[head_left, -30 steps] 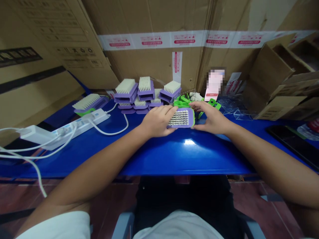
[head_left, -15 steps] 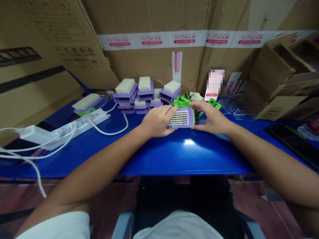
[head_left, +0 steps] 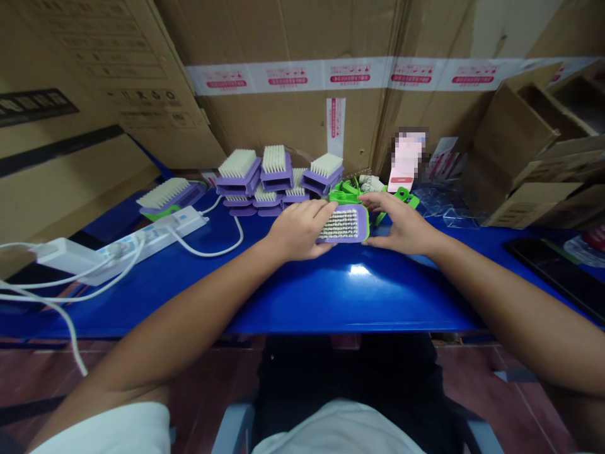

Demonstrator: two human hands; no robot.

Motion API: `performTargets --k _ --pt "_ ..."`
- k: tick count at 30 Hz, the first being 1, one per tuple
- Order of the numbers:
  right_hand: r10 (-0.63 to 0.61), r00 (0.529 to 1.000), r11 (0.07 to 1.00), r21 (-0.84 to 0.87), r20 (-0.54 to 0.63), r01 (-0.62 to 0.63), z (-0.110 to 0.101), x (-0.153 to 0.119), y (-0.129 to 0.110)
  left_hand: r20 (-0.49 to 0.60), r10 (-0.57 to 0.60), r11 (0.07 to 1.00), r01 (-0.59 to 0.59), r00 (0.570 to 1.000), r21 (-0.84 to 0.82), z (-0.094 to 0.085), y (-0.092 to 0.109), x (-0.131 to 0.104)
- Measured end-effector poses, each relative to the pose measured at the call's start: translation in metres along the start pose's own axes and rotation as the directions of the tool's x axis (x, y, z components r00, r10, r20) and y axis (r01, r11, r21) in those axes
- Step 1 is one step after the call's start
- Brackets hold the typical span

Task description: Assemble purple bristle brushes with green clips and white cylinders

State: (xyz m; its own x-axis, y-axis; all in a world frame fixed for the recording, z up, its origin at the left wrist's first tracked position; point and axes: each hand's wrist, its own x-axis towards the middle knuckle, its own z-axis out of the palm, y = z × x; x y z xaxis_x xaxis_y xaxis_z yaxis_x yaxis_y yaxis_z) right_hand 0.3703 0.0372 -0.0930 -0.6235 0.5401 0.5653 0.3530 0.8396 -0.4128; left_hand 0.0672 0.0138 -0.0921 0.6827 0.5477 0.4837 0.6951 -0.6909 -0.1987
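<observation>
A purple brush (head_left: 348,225) with rows of pale bristles facing up at me is held above the blue table. My left hand (head_left: 301,230) is closed around its left end, fingers over the top edge and thumb below. At the other end, the thumb and fingertips of my right hand (head_left: 396,224) pinch the edges, with a gap between palm and brush. A green rim shows along the brush's right side. Just behind it lie green plastic parts (head_left: 344,192), and another green piece (head_left: 407,197) sits beyond my right hand.
Purple brush heads (head_left: 276,171) are stacked at the back against cardboard. A brush (head_left: 165,194) lies left, near a white power strip (head_left: 137,246) with cables. A lit phone (head_left: 406,161), clear plastic pieces (head_left: 447,203), open cartons (head_left: 534,151) and a dark phone-like slab (head_left: 553,271) are on the right.
</observation>
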Motion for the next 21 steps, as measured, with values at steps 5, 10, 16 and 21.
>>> performTargets --k 5,10,16,21 --pt "-0.028 1.0 1.0 -0.006 -0.007 0.028 0.0004 -0.0003 0.0012 0.013 -0.003 1.0 0.003 1.0 0.005 -0.0009 0.0004 0.0001" --pt "-0.012 1.0 1.0 -0.005 -0.011 0.012 0.0009 -0.0007 0.0009 -0.008 0.006 1.0 -0.006 1.0 0.015 0.0003 0.0003 -0.0001" --pt "-0.025 1.0 1.0 -0.008 -0.009 0.025 0.0007 -0.0006 0.0017 -0.012 0.011 1.0 -0.011 1.0 0.015 0.0004 0.0004 -0.0002" --pt "-0.014 1.0 1.0 -0.004 -0.004 0.014 0.0006 -0.0007 0.0021 0.0 -0.004 1.0 0.004 1.0 -0.001 0.0003 0.0 -0.0002"
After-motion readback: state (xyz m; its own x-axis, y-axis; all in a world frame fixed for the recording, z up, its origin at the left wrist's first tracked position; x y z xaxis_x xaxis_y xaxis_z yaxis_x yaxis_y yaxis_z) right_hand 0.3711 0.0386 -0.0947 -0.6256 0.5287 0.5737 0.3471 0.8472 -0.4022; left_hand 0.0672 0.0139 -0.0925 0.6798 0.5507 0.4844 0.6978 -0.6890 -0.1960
